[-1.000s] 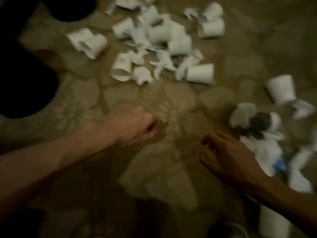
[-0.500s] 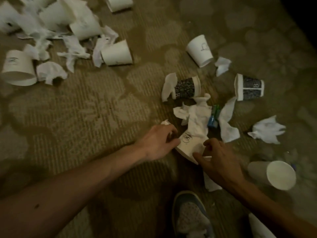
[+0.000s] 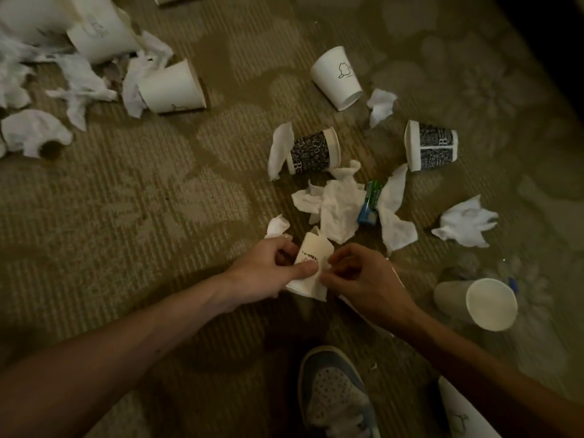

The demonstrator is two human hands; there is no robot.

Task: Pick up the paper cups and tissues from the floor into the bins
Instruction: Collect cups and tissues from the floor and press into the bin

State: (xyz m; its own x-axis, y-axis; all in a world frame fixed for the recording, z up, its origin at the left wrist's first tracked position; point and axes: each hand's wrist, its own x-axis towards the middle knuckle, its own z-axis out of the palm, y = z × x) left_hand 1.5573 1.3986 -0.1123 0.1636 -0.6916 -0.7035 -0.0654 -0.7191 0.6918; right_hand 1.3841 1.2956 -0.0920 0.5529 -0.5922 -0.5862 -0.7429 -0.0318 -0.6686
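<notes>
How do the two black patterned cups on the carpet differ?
The left black cup lies with its rim toward the right; the right black cup has its rim toward the left. A tissue lies against the left cup's base; the right cup's base is bare. Both lie on their sides.

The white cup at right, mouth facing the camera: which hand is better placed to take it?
Probably right: the right hand lies nearer the white cup, while the left hand grips the flattened cup.

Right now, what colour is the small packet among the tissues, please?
The packet is green at its far end and blue at its near end; head view.
</notes>
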